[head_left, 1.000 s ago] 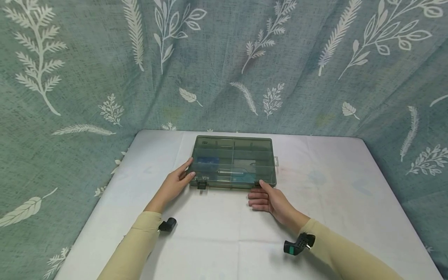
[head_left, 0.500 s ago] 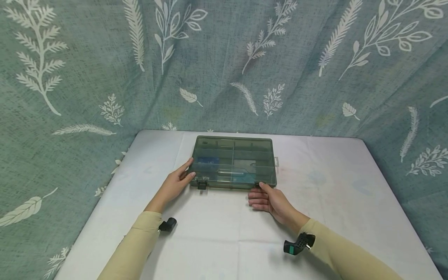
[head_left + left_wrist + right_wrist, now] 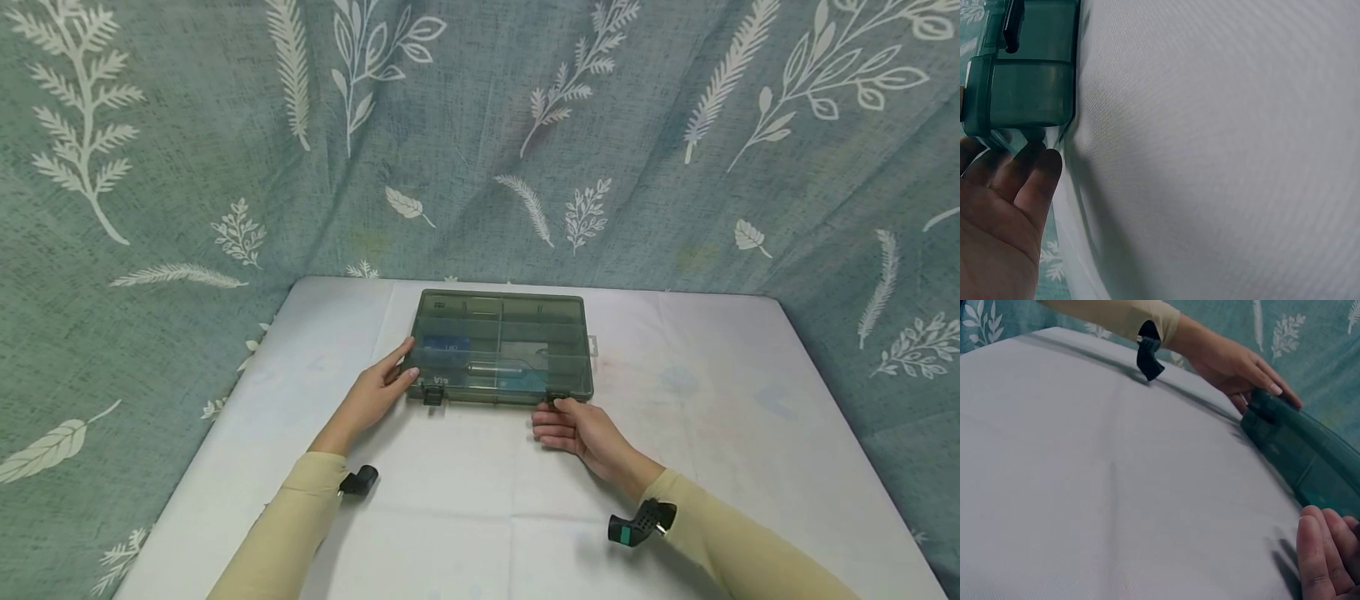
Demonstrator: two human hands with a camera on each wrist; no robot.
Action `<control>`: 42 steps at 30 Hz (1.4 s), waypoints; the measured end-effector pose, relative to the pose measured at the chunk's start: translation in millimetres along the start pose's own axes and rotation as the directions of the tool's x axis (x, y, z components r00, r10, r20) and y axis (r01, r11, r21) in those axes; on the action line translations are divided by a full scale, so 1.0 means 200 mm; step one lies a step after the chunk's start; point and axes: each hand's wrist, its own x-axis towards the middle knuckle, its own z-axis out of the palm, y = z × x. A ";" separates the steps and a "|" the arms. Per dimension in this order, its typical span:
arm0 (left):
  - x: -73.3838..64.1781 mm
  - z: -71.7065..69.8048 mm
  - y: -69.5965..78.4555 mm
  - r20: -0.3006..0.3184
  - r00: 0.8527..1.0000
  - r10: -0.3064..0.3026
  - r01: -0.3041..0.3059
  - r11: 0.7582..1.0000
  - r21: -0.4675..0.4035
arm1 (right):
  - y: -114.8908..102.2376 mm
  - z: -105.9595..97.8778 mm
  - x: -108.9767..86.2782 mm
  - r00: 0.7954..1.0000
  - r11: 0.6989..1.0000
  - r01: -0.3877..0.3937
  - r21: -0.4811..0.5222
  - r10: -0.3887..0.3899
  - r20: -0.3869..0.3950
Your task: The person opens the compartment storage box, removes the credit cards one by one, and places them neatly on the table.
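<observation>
A dark green see-through compartment box [image 3: 457, 310] lies flat with its lid down near the far side of the table. My left hand [image 3: 371, 398] grips its left end, thumb at the front corner and fingers along the side. In the left wrist view those fingers [image 3: 1041, 175] bend against the box's end wall. My right hand [image 3: 588, 429] is at the front right, its thumb and forefinger pinching at the right black latch [image 3: 557, 394]; its other fingers are curled below the front edge. The left latch [image 3: 432, 395] stands untouched. Right thumb is hidden in the right wrist view.
Through the lid show a dark blue piece [image 3: 447, 345], a whitish flat piece [image 3: 525, 354] and a light blue piece [image 3: 523, 381]. A clear hanging tab [image 3: 593, 346] juts from the box's right side. White cloth [image 3: 465, 533] covers the table; a leaf-patterned curtain [image 3: 465, 125] surrounds it.
My right thumb has slid slightly down from the lid's front edge, uncovering more of the right latch. The box and my left hand have stayed in place.
</observation>
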 end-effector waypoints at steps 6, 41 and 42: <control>0.00 0.00 0.00 0.000 1.000 -0.001 0.001 1.000 0.003 | 0.00 0.00 0.00 1.000 1.000 -0.007 -0.005 0.007 -0.010; 0.00 0.00 0.00 -0.008 1.000 0.003 -0.003 1.000 -0.001 | -0.05 -0.15 -0.06 0.995 0.963 0.055 -0.265 -0.074 -0.064; 0.00 0.00 0.00 -0.009 1.000 0.002 -0.002 1.000 -0.001 | -0.05 -0.16 -0.07 0.993 0.955 0.058 -0.292 -0.084 -0.077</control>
